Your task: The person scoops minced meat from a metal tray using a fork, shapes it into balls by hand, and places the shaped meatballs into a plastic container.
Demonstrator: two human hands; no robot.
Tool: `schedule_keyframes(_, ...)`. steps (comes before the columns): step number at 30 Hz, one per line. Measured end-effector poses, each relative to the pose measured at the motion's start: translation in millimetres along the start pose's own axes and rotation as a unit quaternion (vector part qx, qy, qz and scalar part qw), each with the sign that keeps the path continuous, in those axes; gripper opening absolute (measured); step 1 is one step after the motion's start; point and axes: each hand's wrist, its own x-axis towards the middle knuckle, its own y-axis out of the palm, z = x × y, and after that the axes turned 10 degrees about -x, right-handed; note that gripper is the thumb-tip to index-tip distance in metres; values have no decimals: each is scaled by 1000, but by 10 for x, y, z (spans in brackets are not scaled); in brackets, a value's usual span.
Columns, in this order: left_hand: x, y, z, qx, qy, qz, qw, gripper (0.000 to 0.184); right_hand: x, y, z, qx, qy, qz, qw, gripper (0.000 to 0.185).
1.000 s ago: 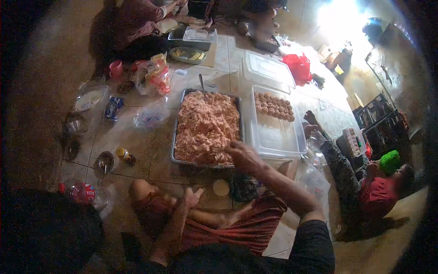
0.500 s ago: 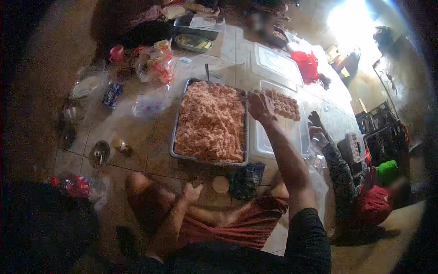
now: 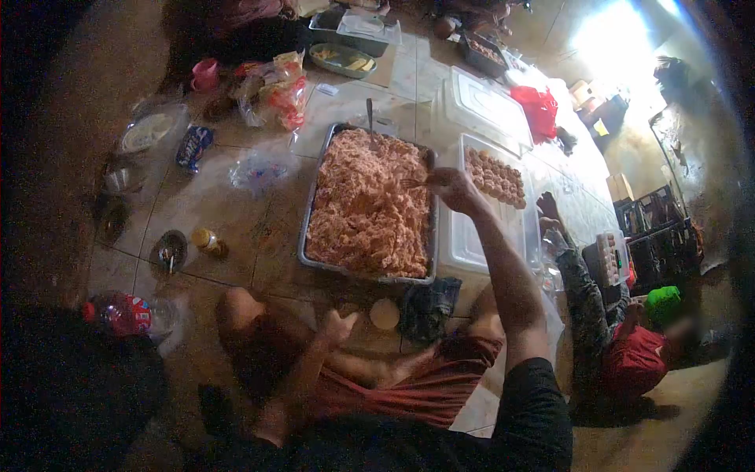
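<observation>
My right hand (image 3: pixel 454 191) is closed on a fork (image 3: pixel 411 183), its tines over the right side of a heap of pinkish minced mixture (image 3: pixel 366 208). The mixture fills a deep rectangular tray (image 3: pixel 433 236) on the floor before me. The handle of another utensil (image 3: pixel 370 112) sticks up at the tray's far end. Just right of my hand, a translucent plastic container (image 3: pixel 481 236) carries rows of small mince balls (image 3: pixel 495 177). Near my folded legs my left hand (image 3: pixel 338 326) is closed; whether anything is in it is hidden.
A round pale disc (image 3: pixel 384 315) and a dark plastic bag (image 3: pixel 431 308) lie between tray and legs. Leftward are a small jar (image 3: pixel 206 240), a bottle (image 3: pixel 126 315) and plastic packets (image 3: pixel 263 167). A person in red (image 3: pixel 635 358) is at right; others sit at the far side.
My right hand has moved left and slightly toward me, from beside the mince balls to the tray's right edge, and the fork now shows. My left hand stays by my legs.
</observation>
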Motion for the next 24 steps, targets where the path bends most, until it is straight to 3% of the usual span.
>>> schedule_keyframes(1,3,30,20,13,1,-15,1000,41,-66,-71,43,77,19,3,997,21)
schedule_keyframes(5,14,-78,-48,-32,52,48,997,31,-297,-395,496,91,53,32,994,20)
schedule_keyframes(6,12,-101,-70,-32,67,59,995,29,-391,-377,638,116,-16,-27,993,16)
schedule_keyframes(8,27,-106,-95,-14,100,72,992,28,-563,-484,1119,137,33,49,989,20)
schedule_keyframes(10,80,-50,-29,25,153,83,984,30,-657,-152,1232,77,-83,-15,993,20)
schedule_keyframes(11,187,63,151,118,261,80,955,32,-692,22,1270,31,-123,-42,991,20)
schedule_keyframes(12,338,240,399,253,391,63,883,34,-750,355,1127,1,-177,-109,978,20)
schedule_keyframes(13,684,592,891,450,594,-37,666,37,-756,636,953,-13,-204,-143,968,20)
schedule_keyframes(14,393,238,468,278,437,60,853,37,-762,913,784,-28,-229,-178,957,20)
schedule_keyframes(15,161,-38,90,72,242,100,962,37,-780,1011,673,-40,-196,-130,971,21)
schedule_keyframes(16,27,-178,-165,-24,144,101,984,37,-775,945,631,-48,-183,-108,976,22)
schedule_keyframes(18,-113,-327,-379,-72,108,96,987,38,-865,676,648,-52,-162,-73,983,24)
schedule_keyframes(19,-163,-386,-472,-90,96,96,987,39,-951,391,805,-48,-151,-60,986,25)
schedule_keyframes(20,-166,-409,-506,-102,91,98,986,39,-1028,-201,1298,-106,-69,32,991,22)
schedule_keyframes(21,-201,-438,-586,-106,90,100,985,40,-1078,-340,1382,-109,-67,35,991,22)
schedule_keyframes(23,-210,-449,-636,-118,86,107,984,42,-1208,-462,1423,-89,-20,-55,994,19)
schedule_keyframes(24,-211,-453,-674,-121,85,110,983,43,-1282,-372,1317,-144,-47,-110,982,16)
